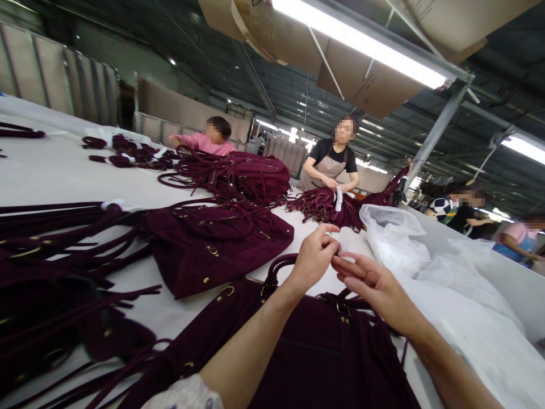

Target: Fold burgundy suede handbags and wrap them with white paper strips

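Note:
My left hand (315, 255) is raised over a dark burgundy handbag (315, 352), its fingers curled into a pinch. Fingertips of my right hand (374, 284) meet it, with the fingers stretched out and slightly apart. Whatever lies between the fingertips, if anything, is too small or hidden to make out. Below, the handbag lies on the white table (140, 190), its looped handle (279, 267) standing near my left wrist. Gold-coloured rings and studs show on the bag. A second burgundy bag (221, 238) lies just beyond it to the left.
Burgundy straps (55, 238) spread over the left side. Further back are a pile of bags (251, 173) and a bundle of straps (326, 204), which a person in an apron (334, 159) handles. Clear plastic bags (394, 236) lie at right. Another person in pink (208, 142) is at far left.

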The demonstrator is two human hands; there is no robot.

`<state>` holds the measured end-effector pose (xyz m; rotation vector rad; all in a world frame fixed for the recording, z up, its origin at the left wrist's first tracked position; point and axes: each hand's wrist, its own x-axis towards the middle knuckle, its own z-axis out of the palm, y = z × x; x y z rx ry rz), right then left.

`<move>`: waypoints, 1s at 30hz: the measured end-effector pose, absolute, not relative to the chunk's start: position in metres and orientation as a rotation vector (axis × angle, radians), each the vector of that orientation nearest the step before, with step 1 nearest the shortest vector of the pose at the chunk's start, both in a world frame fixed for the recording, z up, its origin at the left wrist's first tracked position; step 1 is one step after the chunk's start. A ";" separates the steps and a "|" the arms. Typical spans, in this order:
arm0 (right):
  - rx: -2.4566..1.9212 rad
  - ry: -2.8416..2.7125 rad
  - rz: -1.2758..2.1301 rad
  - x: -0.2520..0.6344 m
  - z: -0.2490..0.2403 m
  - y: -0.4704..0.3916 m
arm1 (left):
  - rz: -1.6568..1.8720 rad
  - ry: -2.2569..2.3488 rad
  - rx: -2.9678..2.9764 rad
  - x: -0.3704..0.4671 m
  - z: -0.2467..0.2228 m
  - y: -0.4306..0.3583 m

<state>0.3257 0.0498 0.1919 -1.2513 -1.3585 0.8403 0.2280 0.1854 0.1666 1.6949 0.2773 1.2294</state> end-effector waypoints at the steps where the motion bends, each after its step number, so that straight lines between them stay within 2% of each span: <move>1: -1.278 -1.331 0.788 0.327 0.190 0.052 | 1.226 0.261 1.729 0.228 0.167 0.185; 9: -1.447 -1.267 0.394 0.329 0.192 0.067 | 1.273 0.247 1.753 0.231 0.168 0.171; 15: -1.403 -1.127 0.571 0.323 0.197 0.075 | 1.388 0.221 1.589 0.231 0.170 0.171; 30: -1.284 -0.947 0.614 0.322 0.199 0.088 | 1.513 0.278 1.781 0.225 0.171 0.170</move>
